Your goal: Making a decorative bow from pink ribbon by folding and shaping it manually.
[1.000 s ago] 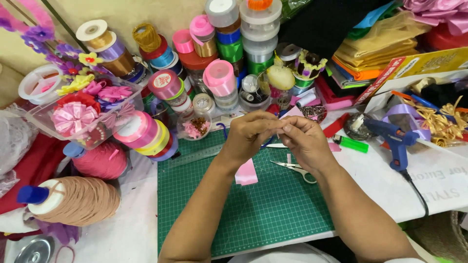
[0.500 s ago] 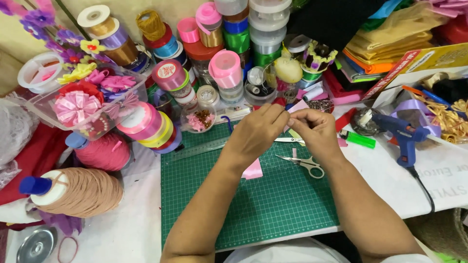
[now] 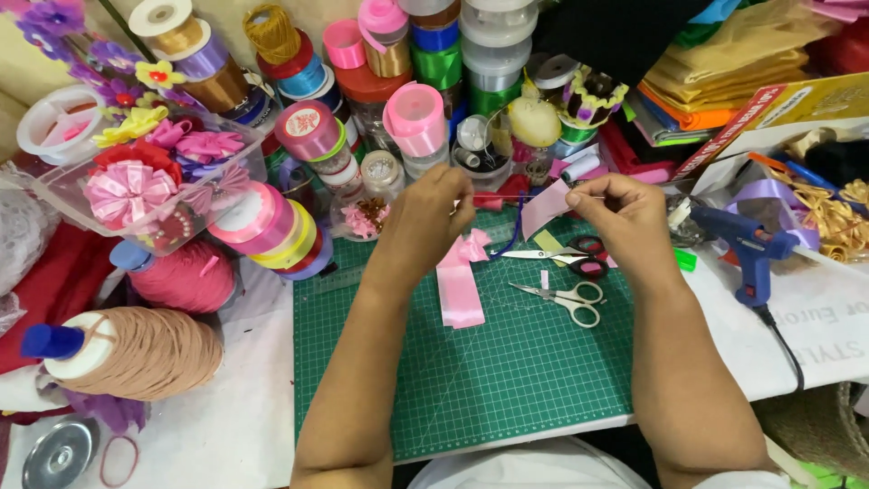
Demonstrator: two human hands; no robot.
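Your left hand [image 3: 425, 222] pinches the gathered pink ribbon [image 3: 460, 281], your right hand [image 3: 625, 217] pinches what looks like a fine thread: the ribbon is light, soft and slippery, so grip at the gather.

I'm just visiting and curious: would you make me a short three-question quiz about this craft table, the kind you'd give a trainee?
1. True or false: the white-handled scissors lie on the green cutting mat.
2. Which hand is nearer the blue glue gun? A) left hand B) right hand
3. What colour is the ribbon that hangs from the left hand down onto the mat?

Key
1. True.
2. B: the right hand is raised just beside the glue gun, which rests on the white sheet at the mat's right.
3. Pink.
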